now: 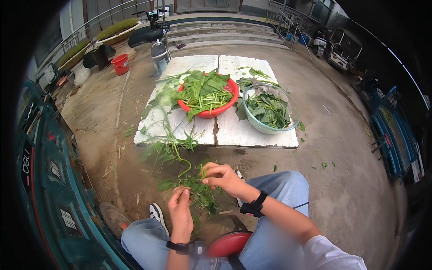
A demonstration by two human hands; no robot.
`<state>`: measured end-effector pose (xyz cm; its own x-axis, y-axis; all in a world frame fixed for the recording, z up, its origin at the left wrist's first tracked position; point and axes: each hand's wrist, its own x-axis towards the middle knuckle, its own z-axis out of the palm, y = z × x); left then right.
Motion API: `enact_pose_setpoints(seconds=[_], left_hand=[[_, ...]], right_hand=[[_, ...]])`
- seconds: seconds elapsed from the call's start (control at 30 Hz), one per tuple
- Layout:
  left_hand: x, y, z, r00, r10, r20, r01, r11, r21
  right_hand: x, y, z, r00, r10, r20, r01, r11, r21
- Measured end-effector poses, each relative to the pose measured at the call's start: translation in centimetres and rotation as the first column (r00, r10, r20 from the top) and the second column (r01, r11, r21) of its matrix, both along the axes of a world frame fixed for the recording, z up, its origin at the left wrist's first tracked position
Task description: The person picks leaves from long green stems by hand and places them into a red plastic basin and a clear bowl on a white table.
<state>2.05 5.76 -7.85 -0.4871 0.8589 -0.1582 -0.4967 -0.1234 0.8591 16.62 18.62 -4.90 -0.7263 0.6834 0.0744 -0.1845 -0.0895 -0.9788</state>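
My right hand [219, 177] pinches short green stem pieces [203, 171] between thumb and fingers, above the ground before the low white table [236, 135]. Lower and to its left, my left hand [181, 204] has its thumb and forefinger pressed together; whether a bit of stem is between them cannot be told. Loose green leaves and stems [207, 199] lie on the ground beneath both hands. On the table, a red plastic colander [216, 112] holds leafy greens and cut stems [206, 89]. Right of it, a clear glass bowl [263, 127] holds darker green leaves [270, 109].
Trailing vines [168, 128] hang over the table's near left edge. A teal cargo tricycle [64, 202] flanks my left side. A red bucket [120, 64] and an electric scooter [158, 44] stand farther back, before concrete steps [222, 33]. A red round seat [229, 243] is between my legs.
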Motion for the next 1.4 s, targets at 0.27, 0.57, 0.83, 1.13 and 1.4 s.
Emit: enact_pose_setpoints(seconds=[0.27, 0.57, 0.83, 1.13, 1.4], left_hand=[[-0.2, 0.3, -0.6, 1.0, -0.029, 0.003, 0.029, 0.999, 0.02], [-3.7, 4.1, -7.1, 0.955, 0.235, -0.181, -0.281, 0.909, -0.306], [-6.8, 13.2, -5.1, 0.713, 0.027, -0.701, -0.246, 0.945, -0.214], [-7.5, 14.6, -6.8, 0.944, -0.109, -0.313, 0.036, 0.972, -0.231], [-7.8, 14.2, -6.7, 0.894, -0.11, -0.434, 0.038, 0.984, -0.171]], right_hand=[[-1.2, -3.1, -0.9, 0.984, 0.15, 0.101, -0.139, 0.985, -0.105], [9.4, 11.1, 12.2, 0.684, -0.723, -0.097, 0.659, 0.554, 0.509], [15.3, 15.3, 14.0, 0.164, -0.97, 0.181, -0.173, 0.153, 0.973], [-2.8, 8.1, 5.8, 0.813, -0.556, 0.171, 0.006, 0.302, 0.953], [-14.3, 9.9, -1.2, 0.803, -0.489, 0.341, -0.114, 0.435, 0.893]])
